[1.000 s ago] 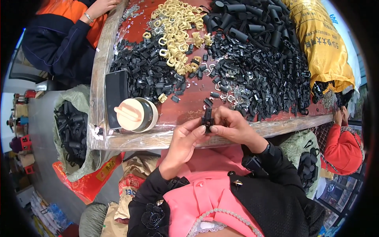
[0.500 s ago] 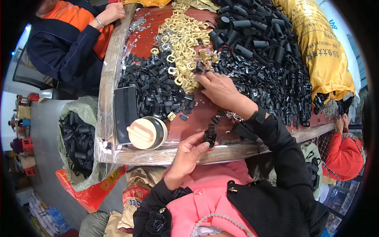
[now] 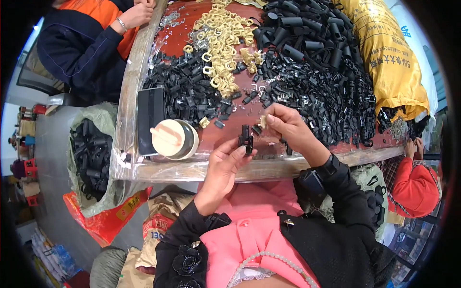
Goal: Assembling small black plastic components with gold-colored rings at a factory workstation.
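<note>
My left hand point(image 3: 222, 165) grips a small black plastic part point(image 3: 246, 137), upright between thumb and fingers, just above the table's near edge. A little to the right, my right hand point(image 3: 289, 128) pinches a small cream plastic piece point(image 3: 262, 122). The two held pieces are close but apart. Beyond my hands, a long heap of cream plastic loops point(image 3: 223, 57) runs away from me. Small black plastic pieces point(image 3: 185, 93) are heaped to its left, and more black pieces point(image 3: 317, 101) spread to its right.
Near the left corner stand a round tub with a cream lid point(image 3: 168, 139) and a flat black case point(image 3: 151, 117). Black cylinders point(image 3: 314, 29) fill the far right beside a yellow sack point(image 3: 379, 53). A co-worker's hands point(image 3: 137, 15) are at the far left edge. A wooden rim point(image 3: 192, 171) borders the table.
My right hand has drawn back from the cream loops toward my left hand and now shows a cream piece in its fingertips. My left hand still holds the black part.
</note>
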Tool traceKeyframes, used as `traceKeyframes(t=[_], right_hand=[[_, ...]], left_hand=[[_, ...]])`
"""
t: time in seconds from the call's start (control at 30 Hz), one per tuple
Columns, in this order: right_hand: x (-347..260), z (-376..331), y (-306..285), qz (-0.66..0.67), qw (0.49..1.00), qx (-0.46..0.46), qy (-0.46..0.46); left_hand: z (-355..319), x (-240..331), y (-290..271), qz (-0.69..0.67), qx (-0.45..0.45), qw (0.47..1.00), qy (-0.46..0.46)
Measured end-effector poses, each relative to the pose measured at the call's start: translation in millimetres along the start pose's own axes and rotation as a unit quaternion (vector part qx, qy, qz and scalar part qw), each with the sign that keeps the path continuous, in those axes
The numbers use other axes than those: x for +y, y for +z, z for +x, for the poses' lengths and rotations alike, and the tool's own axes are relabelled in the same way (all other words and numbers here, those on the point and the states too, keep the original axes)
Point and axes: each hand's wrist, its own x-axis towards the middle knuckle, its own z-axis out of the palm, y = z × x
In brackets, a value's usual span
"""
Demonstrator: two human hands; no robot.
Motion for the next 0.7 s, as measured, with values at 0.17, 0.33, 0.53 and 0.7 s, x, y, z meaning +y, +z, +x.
traceKeyframes(t=[0.17, 0.33, 0.53, 0.7], right_hand=[[5, -22, 18, -0.063, 0.994, -0.01, -0.091], [9, -32, 20, -0.141, 0.978, -0.001, -0.156], [14, -37, 26, -0.078, 0.99, 0.044, -0.104], [17, -36, 27, -0.096, 0.988, 0.06, -0.102]], left_hand=[[-7, -7, 9, -0.016, 0.003, 1.0, -0.022], [-11, -16, 16, -0.021, -0.012, 1.0, -0.016], [-10, -19, 13, -0.028, -0.002, 0.999, -0.028], [-7, -19, 11, -0.04, 0.011, 0.998, -0.043]])
